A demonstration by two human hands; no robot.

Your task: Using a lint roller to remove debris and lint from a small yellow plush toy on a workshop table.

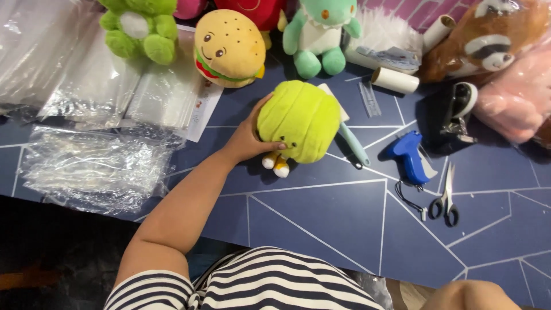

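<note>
My left hand (248, 138) grips the left side of a round lime-green plush toy (301, 117) with small white and orange feet, which rests on the dark blue table (321, 224). Thumb and fingers wrap its edge. Under the toy lies a lint roller with a pale teal handle (354, 144). My right hand is out of sight; only a bit of arm (468, 295) shows at the bottom right.
Clear plastic bags (94, 163) are heaped at the left. Behind stand a burger plush (228, 49), a green frog plush (140, 26), a teal dinosaur plush (318, 34) and a red panda plush (488, 37). A blue tagging gun (408, 156), scissors (445, 198) and paper rolls (395, 80) lie to the right.
</note>
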